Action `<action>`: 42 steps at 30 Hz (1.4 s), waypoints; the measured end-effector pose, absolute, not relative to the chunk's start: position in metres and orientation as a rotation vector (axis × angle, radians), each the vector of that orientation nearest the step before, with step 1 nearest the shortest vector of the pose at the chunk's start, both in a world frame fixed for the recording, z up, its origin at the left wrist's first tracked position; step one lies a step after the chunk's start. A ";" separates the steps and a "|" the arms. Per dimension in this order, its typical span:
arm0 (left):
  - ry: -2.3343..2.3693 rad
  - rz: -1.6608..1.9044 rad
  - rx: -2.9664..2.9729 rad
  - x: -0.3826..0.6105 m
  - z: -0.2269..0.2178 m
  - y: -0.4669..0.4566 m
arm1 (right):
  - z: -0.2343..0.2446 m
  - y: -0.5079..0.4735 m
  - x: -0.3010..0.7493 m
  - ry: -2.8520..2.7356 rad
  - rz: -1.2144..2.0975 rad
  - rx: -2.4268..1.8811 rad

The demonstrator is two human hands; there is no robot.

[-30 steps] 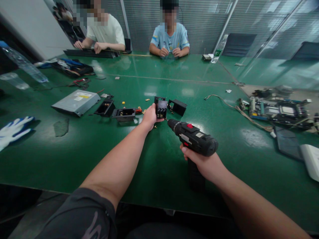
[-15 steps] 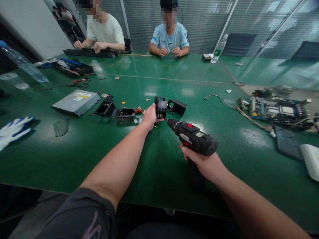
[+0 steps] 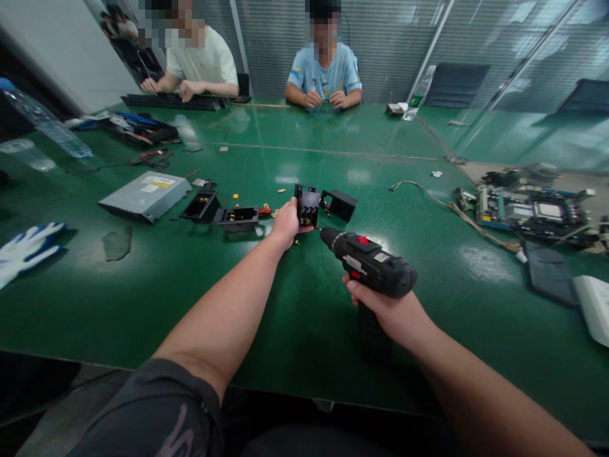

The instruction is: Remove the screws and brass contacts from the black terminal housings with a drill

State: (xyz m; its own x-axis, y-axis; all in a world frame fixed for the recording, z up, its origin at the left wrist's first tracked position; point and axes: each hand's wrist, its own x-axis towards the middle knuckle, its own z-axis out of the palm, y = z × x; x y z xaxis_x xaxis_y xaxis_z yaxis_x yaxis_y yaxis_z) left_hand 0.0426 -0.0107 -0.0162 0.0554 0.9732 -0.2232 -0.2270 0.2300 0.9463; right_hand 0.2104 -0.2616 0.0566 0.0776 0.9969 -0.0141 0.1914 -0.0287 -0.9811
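My left hand (image 3: 286, 226) is closed around a small black plastic housing (image 3: 308, 206) with brass-coloured contacts, held upright just over the table. Gripped in my right hand (image 3: 380, 303) is a black cordless drill (image 3: 368, 261) with red switches. Its chuck points left at the lower edge of the housing, and the bit's tip lies very close to it; whether they touch I cannot tell. Behind the housing lies another black casing (image 3: 339, 204). To the left are two open black housings, one nearer (image 3: 236, 219) and one farther (image 3: 200, 206), with small brass pieces around.
A grey disc drive (image 3: 146, 195) and a white-blue glove (image 3: 29, 247) lie on the left of the green table (image 3: 200, 317). Circuit boards (image 3: 535, 209) with a cable (image 3: 428, 193) occupy the right. Across the table sit two people; a plastic bottle (image 3: 419, 94) stands near them.
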 end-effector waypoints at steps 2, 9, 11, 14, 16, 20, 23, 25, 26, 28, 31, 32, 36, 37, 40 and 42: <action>1.111 1.125 0.891 0.043 -0.016 -0.011 | 0.054 -0.263 0.210 -1.262 1.094 -1.392; 1.115 1.168 0.943 0.041 -0.021 -0.008 | 0.053 -0.262 0.211 -1.236 1.121 -1.398; 1.101 1.190 0.948 0.039 -0.023 -0.005 | 0.052 -0.259 0.211 -1.221 1.150 -1.403; 1.103 1.222 0.909 0.035 -0.025 0.000 | 0.052 -0.253 0.209 -1.218 1.149 -1.399; 1.115 1.240 0.875 0.032 -0.026 0.004 | 0.054 -0.248 0.206 -1.251 1.123 -1.390; 1.129 1.315 0.861 0.026 -0.026 0.011 | 0.060 -0.232 0.201 -1.348 1.045 -1.383; 1.146 1.367 0.832 0.020 -0.024 0.015 | 0.071 -0.215 0.199 -1.438 1.043 -1.393; 1.155 1.387 0.795 0.016 -0.022 0.017 | 0.080 -0.203 0.200 -1.470 1.063 -1.429; 1.155 1.395 0.778 0.013 -0.022 0.019 | 0.084 -0.198 0.200 -1.470 1.097 -1.475; 1.146 1.403 0.751 0.010 -0.021 0.020 | 0.091 -0.190 0.202 -1.389 1.149 -1.534; 1.134 1.402 0.727 0.008 -0.021 0.022 | 0.094 -0.184 0.208 -1.280 1.224 -1.554; 1.136 1.398 0.726 0.008 -0.022 0.022 | 0.093 -0.183 0.210 -1.261 1.244 -1.552; 1.146 1.393 0.746 0.009 -0.022 0.020 | 0.084 -0.181 0.220 -1.242 1.278 -1.472; 1.153 1.394 0.742 0.009 -0.022 0.020 | 0.081 -0.181 0.221 -1.244 1.285 -1.457; 1.186 1.399 0.715 0.008 -0.021 0.020 | 0.071 -0.180 0.222 -1.296 1.289 -1.445; 1.211 1.412 0.700 0.006 -0.021 0.022 | 0.064 -0.180 0.220 -1.348 1.260 -1.443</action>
State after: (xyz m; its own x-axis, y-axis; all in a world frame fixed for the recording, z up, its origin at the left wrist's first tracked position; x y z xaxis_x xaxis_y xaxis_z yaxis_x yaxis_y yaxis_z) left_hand 0.0057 0.0216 -0.0214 -0.2309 0.9510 -0.2056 -0.3482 0.1165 0.9302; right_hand 0.2200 -0.1795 0.0643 -0.0531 0.9872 -0.1503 0.2160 -0.1356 -0.9669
